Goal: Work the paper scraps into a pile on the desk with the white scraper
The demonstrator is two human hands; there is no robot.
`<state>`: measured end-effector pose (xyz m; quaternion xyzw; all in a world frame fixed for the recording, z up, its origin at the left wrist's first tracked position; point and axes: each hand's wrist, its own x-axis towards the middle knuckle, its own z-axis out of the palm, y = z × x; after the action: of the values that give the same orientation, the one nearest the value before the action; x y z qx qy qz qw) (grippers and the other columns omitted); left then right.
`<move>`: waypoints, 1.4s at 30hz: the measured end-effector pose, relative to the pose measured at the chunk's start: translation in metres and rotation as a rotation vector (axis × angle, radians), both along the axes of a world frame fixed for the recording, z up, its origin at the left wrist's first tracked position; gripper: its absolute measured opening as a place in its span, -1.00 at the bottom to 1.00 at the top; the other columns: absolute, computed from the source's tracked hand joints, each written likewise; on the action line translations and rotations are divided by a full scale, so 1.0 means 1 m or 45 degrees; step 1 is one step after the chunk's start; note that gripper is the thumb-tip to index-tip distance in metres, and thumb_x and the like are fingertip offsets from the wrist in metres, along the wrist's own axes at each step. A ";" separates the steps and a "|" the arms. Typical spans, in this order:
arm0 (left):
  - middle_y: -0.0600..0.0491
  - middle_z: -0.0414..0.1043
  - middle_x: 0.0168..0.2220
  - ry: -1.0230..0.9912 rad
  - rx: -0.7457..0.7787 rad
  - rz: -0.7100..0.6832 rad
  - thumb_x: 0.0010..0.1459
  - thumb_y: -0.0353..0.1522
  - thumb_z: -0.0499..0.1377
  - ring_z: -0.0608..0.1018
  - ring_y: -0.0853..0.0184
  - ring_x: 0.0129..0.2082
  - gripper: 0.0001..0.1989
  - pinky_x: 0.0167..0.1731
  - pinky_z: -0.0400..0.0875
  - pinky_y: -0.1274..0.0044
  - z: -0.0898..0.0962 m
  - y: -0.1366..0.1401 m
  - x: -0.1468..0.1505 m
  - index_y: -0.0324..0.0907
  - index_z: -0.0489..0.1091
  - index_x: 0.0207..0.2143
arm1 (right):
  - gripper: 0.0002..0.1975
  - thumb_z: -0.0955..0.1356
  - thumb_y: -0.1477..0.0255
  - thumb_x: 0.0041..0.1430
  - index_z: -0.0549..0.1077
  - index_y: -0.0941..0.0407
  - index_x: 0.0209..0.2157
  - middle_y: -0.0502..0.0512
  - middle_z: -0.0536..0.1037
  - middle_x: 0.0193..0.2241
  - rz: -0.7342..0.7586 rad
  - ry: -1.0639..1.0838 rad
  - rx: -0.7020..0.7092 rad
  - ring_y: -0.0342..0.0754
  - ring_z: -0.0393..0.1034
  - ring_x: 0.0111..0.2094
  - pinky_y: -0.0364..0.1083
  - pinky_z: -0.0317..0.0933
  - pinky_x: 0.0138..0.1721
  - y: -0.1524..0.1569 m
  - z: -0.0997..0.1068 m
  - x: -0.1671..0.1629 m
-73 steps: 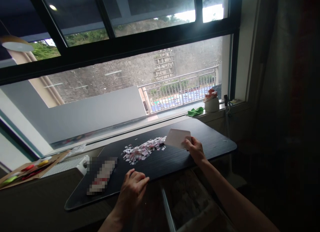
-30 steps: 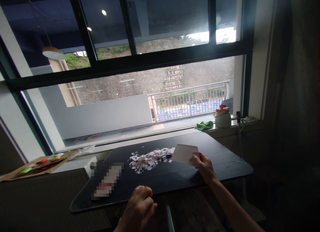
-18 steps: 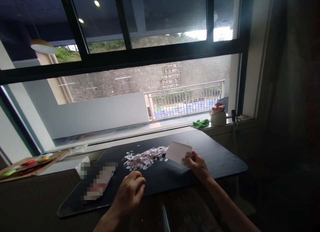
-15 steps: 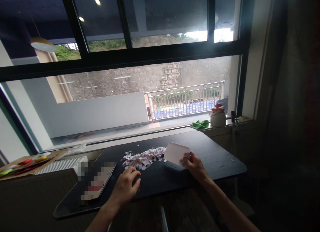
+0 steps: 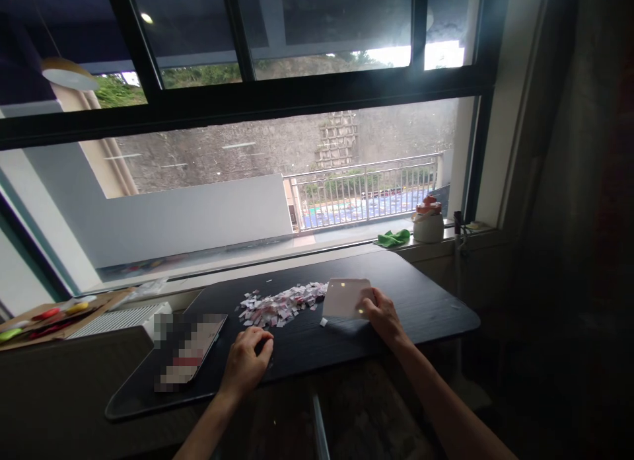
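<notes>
A loose pile of small cut paper pieces (image 5: pixel 287 304), whitish with pink tints, lies on the dark tabletop (image 5: pixel 416 301). My right hand (image 5: pixel 381 313) grips a flat, pale, round-cornered plastic scraper (image 5: pixel 341 297) by its right side. The scraper's left edge stands at the right end of the pile. Just below it, one single paper piece (image 5: pixel 323 322) rests apart on the table. Near the pile's lower left edge is my left hand (image 5: pixel 247 354), with fingers loosely bent and a gap between thumb and forefinger. Nothing shows in it.
A phone-like flat slab (image 5: pixel 193 351), partly pixelated, lies at the table's left. On the sill stand a green cloth (image 5: pixel 393 238) and a white jug with an orange top (image 5: pixel 428 222). A radiator (image 5: pixel 121 320) and cardboard with colourful tools (image 5: pixel 54 314) are at far left.
The scraper has tilted and shifted slightly at the pile's right end, and a single paper piece lies below it. My left hand's fingers have curled in a little. The whole view has shifted slightly.
</notes>
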<state>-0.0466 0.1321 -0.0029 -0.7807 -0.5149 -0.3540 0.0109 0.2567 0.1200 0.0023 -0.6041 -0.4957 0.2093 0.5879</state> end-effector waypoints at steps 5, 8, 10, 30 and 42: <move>0.05 0.46 -0.39 -0.024 0.041 0.022 0.04 -0.31 0.02 0.46 0.27 -0.31 -0.80 -0.25 0.36 0.43 -0.001 0.003 0.001 -0.13 0.42 -0.48 | -0.76 0.20 0.38 -0.08 0.40 0.09 -0.36 0.03 0.48 -0.45 0.003 -0.016 -0.013 -0.06 0.34 -0.42 -0.14 0.18 -0.42 0.000 -0.001 0.000; 0.04 0.44 -0.39 0.048 0.141 0.044 0.02 -0.34 0.03 0.44 0.25 -0.32 -0.84 -0.25 0.35 0.41 -0.002 -0.002 0.004 -0.13 0.40 -0.46 | -0.79 0.21 0.39 -0.11 0.42 0.10 -0.42 0.02 0.47 -0.49 0.032 -0.013 -0.026 -0.06 0.33 -0.44 -0.15 0.17 -0.44 -0.002 0.001 -0.001; 0.04 0.44 -0.39 0.080 0.152 0.057 0.02 -0.34 0.02 0.43 0.26 -0.32 -0.84 -0.25 0.34 0.41 -0.003 -0.004 0.005 -0.13 0.39 -0.44 | -0.78 0.21 0.39 -0.12 0.43 0.11 -0.44 0.01 0.47 -0.51 0.058 0.026 -0.029 -0.07 0.32 -0.44 -0.15 0.17 -0.45 -0.004 0.003 -0.001; 0.03 0.42 -0.35 0.150 0.089 0.072 0.06 -0.36 0.00 0.42 0.25 -0.30 -0.82 -0.24 0.33 0.41 -0.001 -0.007 0.006 -0.15 0.39 -0.41 | -0.79 0.19 0.37 -0.14 0.41 0.13 -0.56 -0.04 0.35 -0.63 0.191 -0.015 -0.093 -0.13 0.20 -0.54 -0.17 0.04 -0.54 -0.007 0.008 -0.003; 0.03 0.43 -0.35 0.143 0.098 0.081 0.04 -0.35 0.00 0.42 0.25 -0.30 -0.82 -0.22 0.32 0.42 -0.002 -0.004 0.005 -0.14 0.40 -0.41 | -0.69 0.16 0.31 -0.11 0.48 0.13 -0.49 0.02 0.42 -0.58 0.031 -0.111 -0.110 -0.08 0.27 -0.50 -0.16 0.08 -0.52 -0.010 0.012 -0.004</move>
<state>-0.0411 0.1278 -0.0049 -0.7815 -0.5241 -0.3287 0.0810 0.2526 0.1104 0.0140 -0.6314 -0.5186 0.2113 0.5364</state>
